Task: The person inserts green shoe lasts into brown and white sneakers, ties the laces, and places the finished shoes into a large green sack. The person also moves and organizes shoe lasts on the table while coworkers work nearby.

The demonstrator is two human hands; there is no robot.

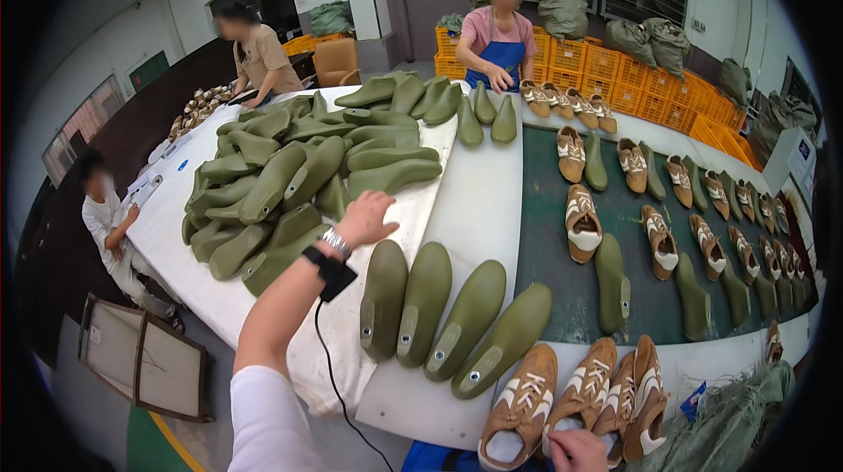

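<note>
Losing part of the right hand (580, 452) below the lower edge, beside the opening of a brown-and-white shoe (587, 384); not being able to tell from this angle whether gripping or only touching it. Reaching the left hand (367, 219) out, wide and loosely bent, to the near right side of a heap of green shoe lasts (272, 175) on the white cloth (228, 305); hiding the palm, and so leaving any contact unclear. Failing to count the heap for all its overlapping, or the shoes and lasts shrinking toward the dark rim on the green mat (562, 296). Counting four single lasts (465, 323) lying side by side on the white board (479, 208), four shoes in the near row, partly overlapping, and three far lasts (503, 121). Wearing one metal watch (334, 241) and one black device (334, 275) on the left wrist. Seeing three other people (500, 37) around the table, with blurred faces.
</note>
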